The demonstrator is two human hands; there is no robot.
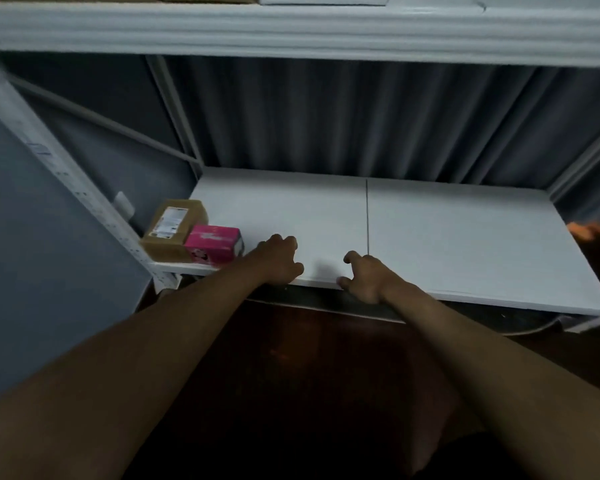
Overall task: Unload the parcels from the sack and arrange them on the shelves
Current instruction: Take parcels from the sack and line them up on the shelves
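A white shelf board runs across the middle of the view. At its left end stand two parcels side by side: a brown cardboard box with a white label, and a pink box just right of it. My left hand hovers at the shelf's front edge, right of the pink box, fingers loosely curled and holding nothing. My right hand is a little to the right, also at the front edge, fingers apart and empty. The sack is out of sight.
An upper white shelf spans the top, with boxes partly showing on it. A grey corrugated wall backs the shelves. A white upright post stands at left. Something orange shows at the right edge. Dark floor lies below.
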